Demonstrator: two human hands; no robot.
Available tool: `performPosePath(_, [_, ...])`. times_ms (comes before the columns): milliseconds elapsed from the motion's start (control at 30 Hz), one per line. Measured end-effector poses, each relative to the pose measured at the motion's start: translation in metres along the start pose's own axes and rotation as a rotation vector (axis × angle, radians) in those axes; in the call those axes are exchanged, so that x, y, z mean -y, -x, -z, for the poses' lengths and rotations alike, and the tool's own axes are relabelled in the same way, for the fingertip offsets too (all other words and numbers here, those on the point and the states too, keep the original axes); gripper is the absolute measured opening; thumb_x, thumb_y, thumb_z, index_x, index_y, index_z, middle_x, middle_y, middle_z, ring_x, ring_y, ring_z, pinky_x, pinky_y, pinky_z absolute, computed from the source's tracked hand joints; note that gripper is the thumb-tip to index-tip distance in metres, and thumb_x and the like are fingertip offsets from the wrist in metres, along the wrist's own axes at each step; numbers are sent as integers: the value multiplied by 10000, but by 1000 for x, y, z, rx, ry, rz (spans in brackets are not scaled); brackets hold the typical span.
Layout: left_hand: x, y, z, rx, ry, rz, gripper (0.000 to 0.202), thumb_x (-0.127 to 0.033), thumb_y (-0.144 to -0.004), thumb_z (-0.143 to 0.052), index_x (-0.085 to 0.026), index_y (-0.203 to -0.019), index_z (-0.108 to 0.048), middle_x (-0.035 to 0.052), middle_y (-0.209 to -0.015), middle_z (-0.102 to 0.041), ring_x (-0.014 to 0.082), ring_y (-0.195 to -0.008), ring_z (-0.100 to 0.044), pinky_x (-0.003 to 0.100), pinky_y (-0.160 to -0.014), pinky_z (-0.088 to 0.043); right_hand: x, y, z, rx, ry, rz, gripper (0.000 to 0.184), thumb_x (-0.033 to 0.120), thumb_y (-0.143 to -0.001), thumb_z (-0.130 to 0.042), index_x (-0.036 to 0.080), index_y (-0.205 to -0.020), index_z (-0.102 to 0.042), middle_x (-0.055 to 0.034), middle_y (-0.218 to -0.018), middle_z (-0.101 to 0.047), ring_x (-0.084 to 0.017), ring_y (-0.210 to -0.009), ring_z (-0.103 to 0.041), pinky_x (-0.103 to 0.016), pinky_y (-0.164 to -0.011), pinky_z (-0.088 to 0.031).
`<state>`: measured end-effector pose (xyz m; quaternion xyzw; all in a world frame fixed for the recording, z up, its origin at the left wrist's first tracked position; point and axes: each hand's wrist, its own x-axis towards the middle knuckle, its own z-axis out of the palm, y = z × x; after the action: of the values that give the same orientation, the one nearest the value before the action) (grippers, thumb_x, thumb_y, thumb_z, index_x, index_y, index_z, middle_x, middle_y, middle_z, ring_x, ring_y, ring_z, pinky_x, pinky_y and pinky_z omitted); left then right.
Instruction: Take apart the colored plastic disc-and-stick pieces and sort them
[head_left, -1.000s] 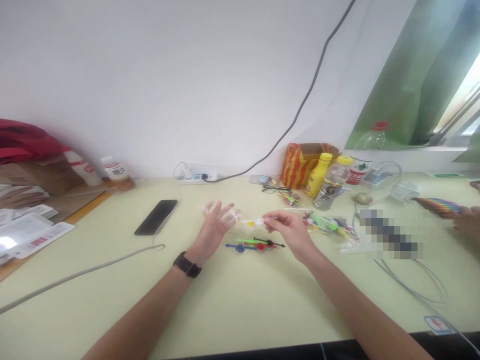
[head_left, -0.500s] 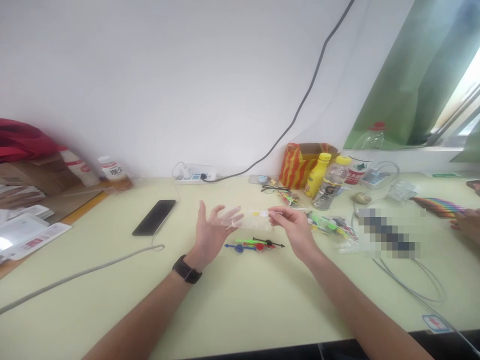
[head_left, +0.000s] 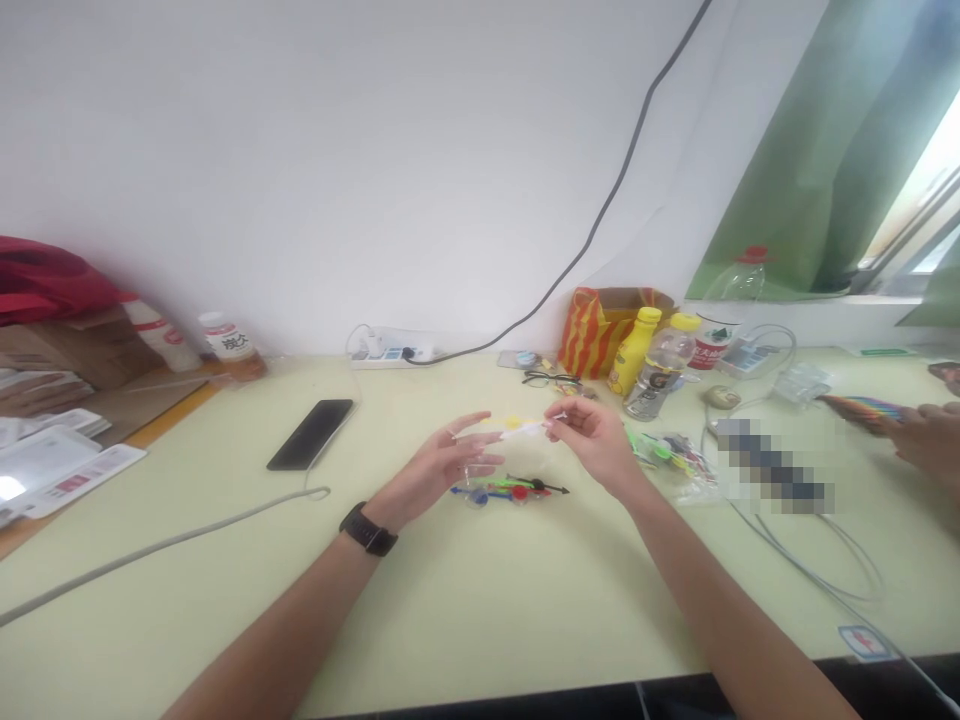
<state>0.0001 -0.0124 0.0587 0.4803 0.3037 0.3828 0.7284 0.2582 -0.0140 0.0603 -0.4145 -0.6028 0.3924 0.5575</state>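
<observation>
My right hand is closed, its thumb and fingertips pinching a small clear plastic bag with a thin white piece and a yellow piece at it. Whether these pieces lie fully inside the bag is hard to tell. My left hand, with a black watch on the wrist, reaches to the bag's left side, fingers apart and curved. On the table just below lie several arrow-shaped plastic spinners in blue, green, red and black, with clear round discs.
A clear bag of coloured spinners lies to the right, near a yellow bottle and a clear bottle. A phone with a cable is at left. Another person's hand is at far right beside coloured sticks.
My left hand has turned from palm-up with spread fingers to curved fingers beside the bag. The white piece sits more plainly at my right fingertips. The other person's hand has moved left.
</observation>
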Motion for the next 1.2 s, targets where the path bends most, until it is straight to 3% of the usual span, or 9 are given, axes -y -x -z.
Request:
performPosePath(300, [3,1,-3,-12,-25,-11,541,-278,-831,-826,-224,-1343,-660,121,-1258,-725,294,-1068,-727,448,-1023,-525,59,-35,-3,413,185,46,329,415,-944,-609,204,-1180,-700,-86,-1020,-733,-207,-836,-713,-363,-775,-600])
performPosePath(400, [6,1,-4,-47,43,-25,516,-289,-856,-809,-223,-1342,-651,113,-1261,-720,299,-1122,-714,443,-1071,-504,75,-47,-11,446,316,76,368,388,-927,-632,229,-1253,-690,-90,-1138,-722,-193,-838,-707,-323,-744,-588])
performPosePath(533, [5,1,-2,-16,71,-46,462,-328,-887,-776,-205,-1317,-661,145,-1362,-666,318,-1207,-676,448,-1094,-494,90,-57,-17,522,406,149,399,216,-869,-626,236,-1263,-682,-53,-1025,-744,-164,-784,-682,-283,-710,-545])
performPosePath(667, [0,5,4,115,-38,-32,539,-437,-880,-761,-186,-1345,-653,193,-1335,-670,353,-1148,-701,509,-1034,-525,104,-57,-22,513,467,275,419,124,-844,-568,250,-1223,-694,-16,-935,-755,-183,-862,-685,-292,-778,-515])
performPosePath(833, [1,6,2,156,-298,0,516,-310,-765,-872,-197,-1241,-705,184,-1228,-725,364,-1054,-733,446,-831,-604,107,-49,-45,544,517,409,365,146,-883,-565,279,-1198,-691,-4,-1043,-754,-209,-1036,-669,-332,-921,-483])
performPosePath(933, [4,1,9,29,-292,-59,493,-338,-800,-843,-201,-1248,-692,157,-1156,-754,340,-1024,-749,440,-862,-605,99,-52,-52,350,497,537,319,196,-925,-560,259,-1221,-664,-34,-1182,-714,-215,-1135,-624,-346,-998,-451])
performPosePath(1033, [5,-7,29,-203,-190,-174,529,-352,-824,-825,-229,-1305,-644,136,-1236,-729,308,-1103,-730,452,-986,-565,86,-64,-42,197,576,485,219,204,-935,-531,215,-1099,-676,-59,-1093,-718,-204,-986,-638,-325,-889,-478])
performPosePath(1133, [8,-13,47,-342,-174,-176,479,-360,-786,-858,-191,-1201,-687,149,-1263,-712,291,-1086,-734,457,-1032,-547,67,-75,-25,272,735,290,148,198,-899,-562,205,-974,-689,-60,-989,-728,-189,-834,-632,-299,-747,-473])
performPosePath(1200, [10,-15,52,-357,-171,-193,497,-356,-780,-864,-187,-1211,-684,151,-1256,-715,289,-1096,-730,462,-1043,-542,53,-78,-22,487,846,111,92,249,-835,-675,220,-913,-713,-57,-960,-740,-185,-782,-637,-282,-681,-457])
